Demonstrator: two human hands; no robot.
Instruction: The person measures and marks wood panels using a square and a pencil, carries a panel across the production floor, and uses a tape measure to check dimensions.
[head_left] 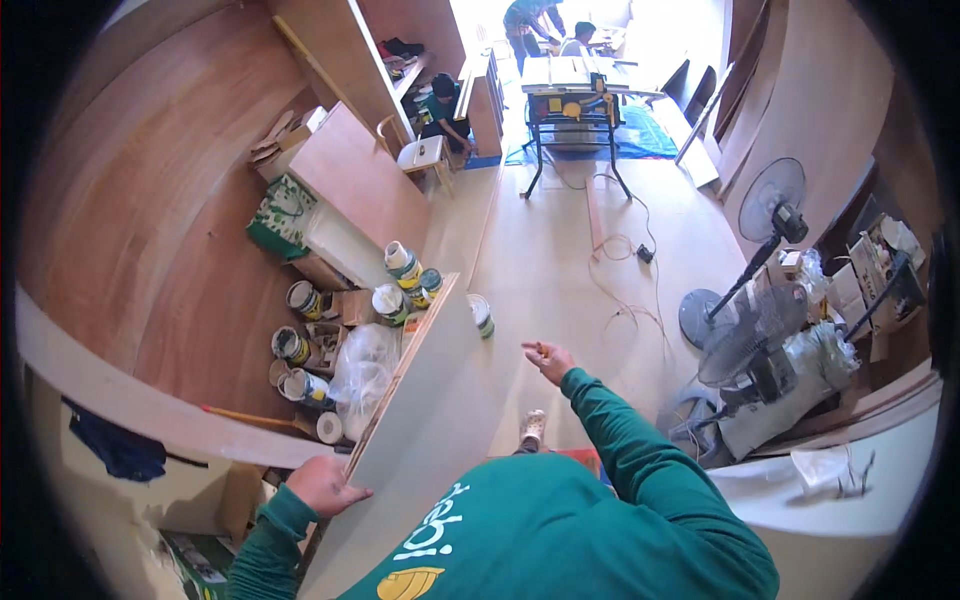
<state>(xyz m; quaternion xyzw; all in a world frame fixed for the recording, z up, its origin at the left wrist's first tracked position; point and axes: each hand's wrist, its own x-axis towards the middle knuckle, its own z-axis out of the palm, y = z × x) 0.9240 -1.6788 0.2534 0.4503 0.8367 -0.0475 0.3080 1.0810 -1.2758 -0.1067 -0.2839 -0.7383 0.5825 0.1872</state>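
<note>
A long pale plywood board (425, 400) runs from my chest out toward the cans, tilted on its edge. My left hand (322, 485) grips its left edge near the lower end. My right hand (548, 359) is stretched out over the floor to the right of the board, fingers loosely curled with a small object that I cannot make out between them. Both arms wear green sleeves. My foot (532, 428) shows below the right hand.
Several paint cans (300, 300) and a plastic bag (362, 375) crowd the floor left of the board. Two standing fans (770, 200) and cluttered boxes sit at right, cables (625, 290) trail across the floor. A table saw (575, 105) and three people are at the far end.
</note>
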